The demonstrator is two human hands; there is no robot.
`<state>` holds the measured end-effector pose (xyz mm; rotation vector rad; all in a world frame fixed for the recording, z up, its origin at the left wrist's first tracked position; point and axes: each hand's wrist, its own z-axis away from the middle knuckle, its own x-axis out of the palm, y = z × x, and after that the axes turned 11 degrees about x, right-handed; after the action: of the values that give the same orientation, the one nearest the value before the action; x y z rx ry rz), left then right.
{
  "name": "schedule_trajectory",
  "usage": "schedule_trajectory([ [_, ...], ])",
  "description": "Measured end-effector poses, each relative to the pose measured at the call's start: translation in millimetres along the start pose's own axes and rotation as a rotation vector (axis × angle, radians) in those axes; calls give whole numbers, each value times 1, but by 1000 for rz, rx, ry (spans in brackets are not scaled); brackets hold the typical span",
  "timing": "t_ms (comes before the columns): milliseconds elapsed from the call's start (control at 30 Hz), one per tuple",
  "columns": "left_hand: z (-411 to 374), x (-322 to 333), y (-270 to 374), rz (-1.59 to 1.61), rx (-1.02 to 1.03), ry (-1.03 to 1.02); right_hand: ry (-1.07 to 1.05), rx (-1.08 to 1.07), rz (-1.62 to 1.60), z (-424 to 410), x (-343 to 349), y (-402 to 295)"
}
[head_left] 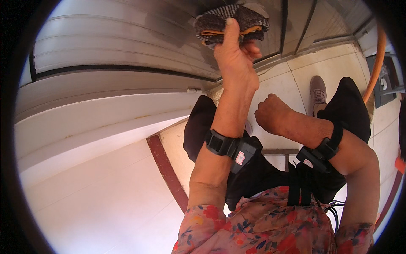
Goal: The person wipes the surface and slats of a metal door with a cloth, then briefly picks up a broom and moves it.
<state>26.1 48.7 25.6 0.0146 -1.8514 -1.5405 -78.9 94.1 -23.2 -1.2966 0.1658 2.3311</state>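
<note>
My left hand (236, 54) reaches up and forward, holding a folded cloth (245, 23). The cloth is dark brown with black-and-white striped parts and orange edging. My thumb lies over its near side, while the other fingers are partly hidden beneath it. It is held at a ribbed, shiny door panel (120, 41); whether it touches the surface I cannot tell. Darker patches show on the panel around the cloth. Above my lap, my right hand (272, 114) is curled into a fist, with nothing visible in it.
A white ledge (104, 111) runs below the panel at left. A dark red strip (166, 171) crosses the tiled floor (272, 82). At right stand an orange pole (377, 60) and a grey dustpan-like object (384, 84). A metal bar frame (280, 151) shows between my legs.
</note>
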Motion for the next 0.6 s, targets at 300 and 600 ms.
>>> schedule_trajectory([
  [300, 9, 9, -8, 58, -211, -32, -56, 36, 9, -8, 5, 2],
  [600, 9, 9, 3, 65, -83, -124, -46, -3, -8, 0, -4, -1],
])
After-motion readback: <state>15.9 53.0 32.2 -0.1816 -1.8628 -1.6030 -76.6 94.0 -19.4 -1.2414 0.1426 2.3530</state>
